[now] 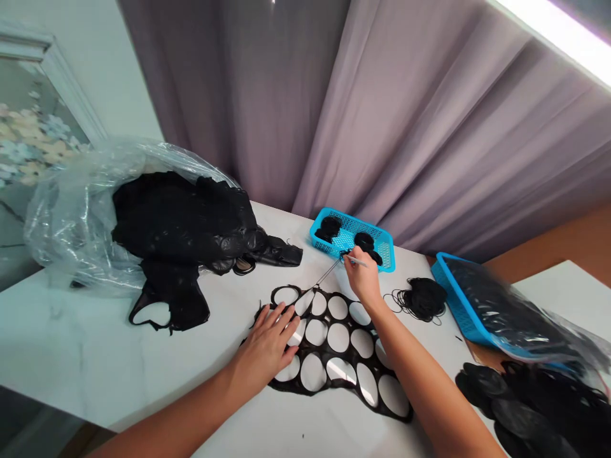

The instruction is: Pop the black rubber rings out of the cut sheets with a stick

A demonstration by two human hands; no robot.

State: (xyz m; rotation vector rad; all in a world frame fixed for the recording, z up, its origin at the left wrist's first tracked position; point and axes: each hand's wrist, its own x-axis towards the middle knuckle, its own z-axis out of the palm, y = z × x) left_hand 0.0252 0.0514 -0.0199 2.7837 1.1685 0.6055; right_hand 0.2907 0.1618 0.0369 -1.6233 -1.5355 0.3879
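Black holed sheet (327,321) runs lengthwise away from me; my left hand (265,346) rests open on it, while my right hand (363,280) pinches a thin tool (358,261) beyond its far edge.

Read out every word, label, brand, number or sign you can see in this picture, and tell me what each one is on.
No readable words, labels, brands, numbers or signs show anywhere. The turquoise plastic basket, the second turquoise plastic basket, the clear plastic bag, the black perforated sheet and the slim silver tool in the right hand carry no legible marking.
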